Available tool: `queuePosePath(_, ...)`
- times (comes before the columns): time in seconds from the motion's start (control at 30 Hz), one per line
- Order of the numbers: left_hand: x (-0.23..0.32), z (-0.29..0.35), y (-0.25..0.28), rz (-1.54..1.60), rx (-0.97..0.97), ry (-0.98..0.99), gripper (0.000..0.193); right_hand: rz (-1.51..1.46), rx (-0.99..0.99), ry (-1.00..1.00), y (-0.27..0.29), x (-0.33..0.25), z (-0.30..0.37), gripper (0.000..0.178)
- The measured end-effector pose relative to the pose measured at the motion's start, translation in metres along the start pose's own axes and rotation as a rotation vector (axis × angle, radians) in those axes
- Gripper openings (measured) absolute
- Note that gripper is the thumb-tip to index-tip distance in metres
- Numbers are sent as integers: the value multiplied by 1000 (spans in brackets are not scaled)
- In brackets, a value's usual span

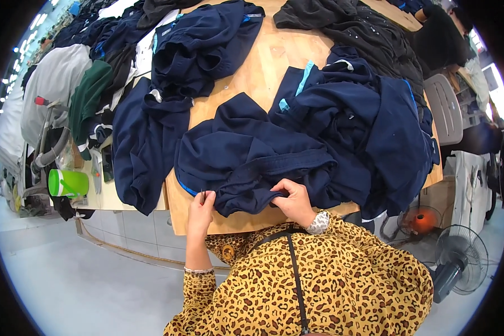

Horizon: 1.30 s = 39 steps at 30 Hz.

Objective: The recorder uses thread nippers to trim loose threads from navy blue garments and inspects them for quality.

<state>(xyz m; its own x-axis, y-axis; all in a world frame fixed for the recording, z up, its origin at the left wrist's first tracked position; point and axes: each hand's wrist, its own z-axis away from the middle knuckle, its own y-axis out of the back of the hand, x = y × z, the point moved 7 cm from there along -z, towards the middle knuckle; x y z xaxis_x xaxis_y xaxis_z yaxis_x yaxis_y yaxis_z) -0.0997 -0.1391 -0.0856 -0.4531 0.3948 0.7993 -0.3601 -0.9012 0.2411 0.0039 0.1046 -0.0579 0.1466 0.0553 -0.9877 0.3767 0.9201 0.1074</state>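
Observation:
A navy garment (252, 145) lies bunched at the front of the wooden table, with a bright blue strip along its left edge. My right hand (294, 203) pinches its near edge between thumb and fingers. At the garment's lower left corner, my left hand (200, 210) is closed, fingertips together at the fabric. A thin dark tip shows above those fingers, too small to name. Folds hide the garment's exact shape.
More navy garments (341, 117) are heaped on the right, others (199, 47) at the back. Black clothing (358, 28) lies far right. A green bucket (68, 183) stands left; a grey chair (443, 109) and a fan (461, 260) are at the right.

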Motion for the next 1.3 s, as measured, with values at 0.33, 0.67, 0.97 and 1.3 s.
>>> queuePosePath(0.33, -62, 0, 1, 635, -215, 237, 25, 519, -233, 636, 26, -64, 21, 39)
queuePosePath(0.67, -31, 10, -12, 389, -186, 115, 21, 633, 231, 579, 88, -64, 14, 13)
queuePosePath(0.97, 54, 30, -21, 785, -155, -220, 13, 414, -462, 245, -82, -4, -35, 41)
queuePosePath(1.3, 69, 21, 40, 565, 231, -448, 24, -333, -589, -408, -34, -20, -41, 32)
